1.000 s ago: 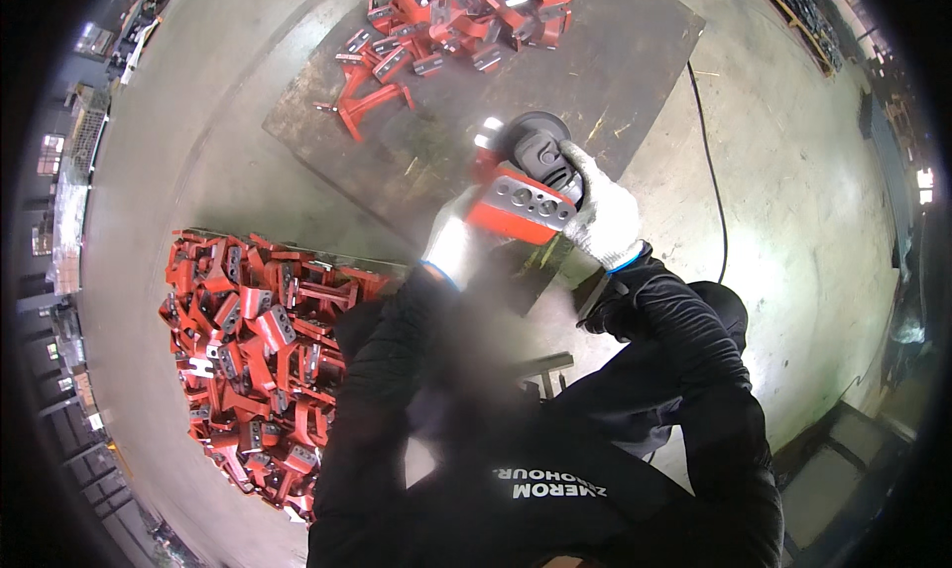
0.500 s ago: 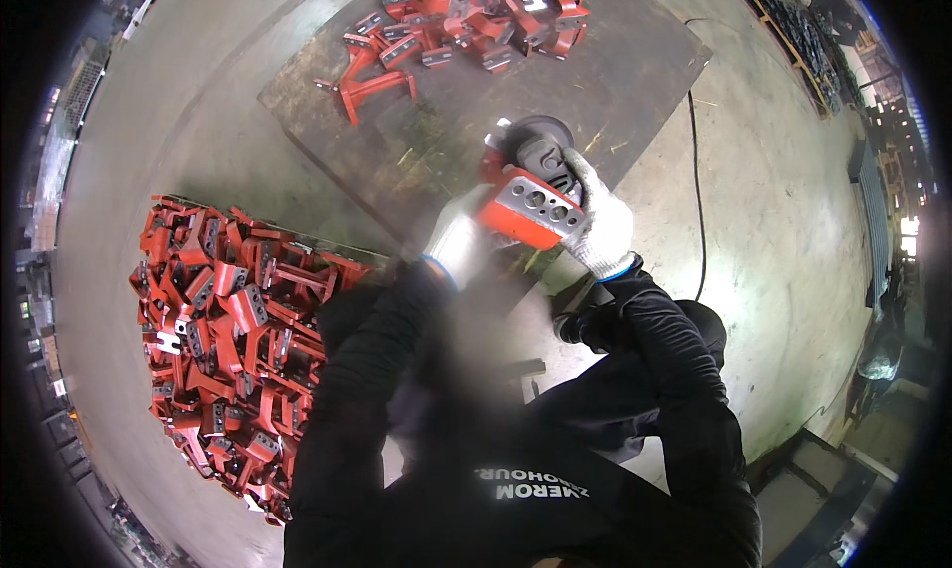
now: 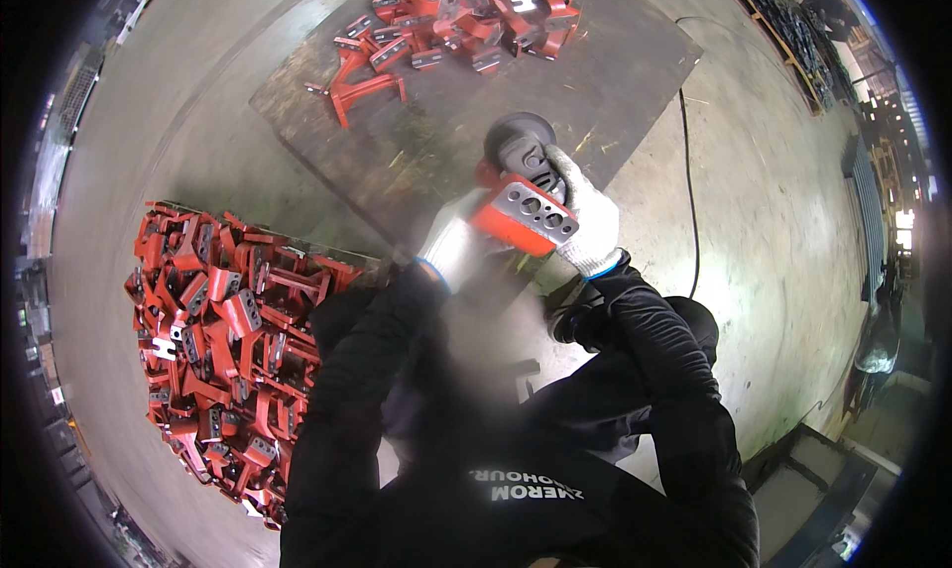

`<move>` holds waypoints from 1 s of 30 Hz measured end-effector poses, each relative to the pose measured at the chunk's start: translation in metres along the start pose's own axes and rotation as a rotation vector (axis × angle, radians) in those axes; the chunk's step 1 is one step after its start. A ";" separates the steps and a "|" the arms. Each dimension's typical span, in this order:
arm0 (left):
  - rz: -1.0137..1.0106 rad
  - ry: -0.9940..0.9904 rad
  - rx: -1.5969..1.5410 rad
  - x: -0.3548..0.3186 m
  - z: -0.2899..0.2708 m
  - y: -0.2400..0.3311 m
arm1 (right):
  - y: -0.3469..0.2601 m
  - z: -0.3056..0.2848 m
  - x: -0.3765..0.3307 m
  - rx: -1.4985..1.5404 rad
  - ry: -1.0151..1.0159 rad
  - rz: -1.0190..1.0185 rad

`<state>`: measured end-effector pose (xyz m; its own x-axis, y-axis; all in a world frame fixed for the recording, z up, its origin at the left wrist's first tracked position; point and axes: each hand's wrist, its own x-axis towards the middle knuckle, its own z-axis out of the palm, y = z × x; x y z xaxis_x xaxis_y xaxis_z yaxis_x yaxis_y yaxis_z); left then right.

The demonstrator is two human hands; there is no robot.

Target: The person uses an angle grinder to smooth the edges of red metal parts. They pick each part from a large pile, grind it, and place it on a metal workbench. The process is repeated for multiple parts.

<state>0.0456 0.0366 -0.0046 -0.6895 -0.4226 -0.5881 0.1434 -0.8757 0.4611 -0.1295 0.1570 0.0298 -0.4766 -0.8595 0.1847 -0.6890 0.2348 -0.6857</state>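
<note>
In front of me, a red metal bracket (image 3: 509, 229) is held up, its silver face with several round holes turned toward me. My left hand (image 3: 451, 243), in a white knit glove, is closed on the bracket's left side; part of its fingers is hidden behind it. My right hand (image 3: 592, 219), gloved the same way, is wrapped round a grey angle grinder (image 3: 526, 157) just beyond the bracket. The grinder's round disc end lies over the bracket's far end. Whether disc and metal touch, I cannot tell.
A dark metal plate (image 3: 446, 122) covers the floor ahead, with a heap of red brackets (image 3: 466, 23) at its far side. A larger pile of similar brackets (image 3: 233, 340) stands at my left. A black cable (image 3: 691, 191) runs along the floor at right.
The grinder has shifted a little left over the bracket's far end, covering a shiny spot that showed there before. The bracket stays in my left hand, and the whole view has drifted slightly.
</note>
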 end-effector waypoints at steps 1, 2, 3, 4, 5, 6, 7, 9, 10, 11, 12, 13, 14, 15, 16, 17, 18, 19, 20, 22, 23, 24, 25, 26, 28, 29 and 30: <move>-0.014 0.016 -0.003 -0.003 0.002 0.000 | 0.001 -0.001 0.000 -0.079 0.009 -0.024; -0.020 0.033 -0.005 -0.006 0.005 0.002 | 0.000 -0.002 0.001 -0.155 0.019 -0.054; -0.015 0.010 -0.019 -0.007 0.005 0.004 | 0.001 -0.003 -0.001 -0.169 0.028 -0.051; -0.010 -0.014 -0.034 -0.008 0.005 0.007 | -0.003 -0.006 -0.003 -0.152 0.051 -0.047; -0.003 -0.036 -0.047 -0.009 0.003 0.009 | -0.007 -0.008 -0.003 -0.132 0.074 -0.045; 0.007 -0.056 -0.069 -0.010 0.003 0.011 | -0.010 -0.009 -0.004 -0.112 0.097 -0.042; 0.017 -0.077 -0.091 -0.011 0.002 0.012 | -0.009 -0.011 -0.004 -0.093 0.108 -0.037; 0.023 -0.129 -0.128 -0.008 -0.002 0.011 | -0.006 -0.012 -0.005 -0.109 0.103 -0.034; 0.022 -0.156 -0.144 -0.001 -0.011 0.007 | -0.005 -0.012 -0.004 -0.117 0.100 -0.032; 0.015 -0.178 -0.160 -0.001 -0.012 0.006 | -0.006 -0.010 -0.004 -0.143 0.067 0.024; 0.017 -0.182 -0.141 -0.001 -0.013 0.005 | -0.008 -0.009 -0.003 -0.155 0.056 0.025; 0.019 -0.187 -0.122 -0.001 -0.014 0.005 | -0.010 -0.009 -0.002 -0.168 0.046 0.026; 0.021 -0.195 -0.105 -0.001 -0.011 0.006 | -0.010 -0.010 -0.001 -0.185 0.036 0.025; 0.028 -0.173 -0.106 -0.003 -0.008 0.006 | -0.006 -0.010 -0.001 -0.196 0.015 0.051; 0.034 -0.151 -0.107 -0.005 -0.004 0.007 | -0.005 -0.013 -0.003 -0.163 0.031 0.037; 0.048 -0.124 -0.106 -0.007 -0.003 0.009 | -0.006 -0.014 -0.004 -0.122 0.046 0.018; 0.051 -0.131 -0.112 -0.005 -0.005 0.009 | -0.008 -0.015 -0.004 -0.082 0.062 -0.001; 0.053 -0.137 -0.118 -0.001 -0.010 0.007 | -0.009 -0.013 -0.004 -0.082 0.061 0.004; 0.051 -0.144 -0.124 0.000 -0.011 0.006 | -0.010 -0.013 -0.004 -0.083 0.059 0.013; 0.069 -0.152 -0.068 0.001 -0.013 0.005 | -0.008 -0.010 -0.003 -0.105 0.051 0.020; 0.076 -0.159 -0.042 0.001 -0.013 0.004 | -0.003 -0.007 -0.002 -0.129 0.046 0.020; 0.078 -0.145 -0.053 0.000 -0.012 0.004 | -0.001 -0.006 -0.001 -0.153 0.040 0.020; 0.080 -0.132 -0.064 -0.002 -0.011 0.004 | 0.000 -0.007 -0.002 -0.149 0.017 0.047; 0.086 -0.117 -0.075 -0.004 -0.008 0.007 | 0.000 -0.008 -0.002 -0.160 0.011 0.047; 0.100 -0.053 -0.064 -0.011 -0.003 0.015 | 0.001 -0.011 -0.004 -0.182 0.000 0.045; 0.106 -0.022 -0.057 -0.013 -0.002 0.018 | 0.005 -0.011 -0.004 -0.168 0.025 0.067; 0.126 -0.021 -0.062 -0.012 -0.003 0.019 | 0.011 -0.010 -0.005 -0.154 0.050 0.091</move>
<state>0.0588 0.0244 0.0096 -0.6781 -0.5254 -0.5140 0.2730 -0.8293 0.4876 -0.1396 0.1681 0.0282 -0.5643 -0.8091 0.1643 -0.7157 0.3802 -0.5858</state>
